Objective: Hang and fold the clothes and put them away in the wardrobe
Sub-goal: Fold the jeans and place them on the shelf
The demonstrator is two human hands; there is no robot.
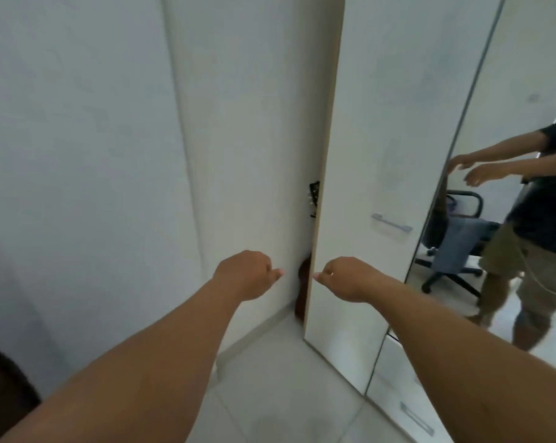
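Observation:
Both my arms reach forward side by side. My left hand (pixel 248 273) hangs in front of the white wall with loosely curled fingers and holds nothing. My right hand (pixel 347 278), with a ring on one finger, is level with it in front of the white wardrobe door (pixel 366 139), also empty. The door is closed and has a metal bar handle (pixel 392 222) above and to the right of my right hand. A blue-grey garment (pixel 459 247) draped over an office chair shows only as a reflection in the wardrobe's mirror door (pixel 510 91).
A guitar (pixel 303 292) stands in the narrow gap between the wall and the wardrobe's side. A drawer with a metal handle (pixel 416 417) sits low under the mirror door. A dark object (pixel 5 388) is at the bottom left. The floor (pixel 286 394) is light tile.

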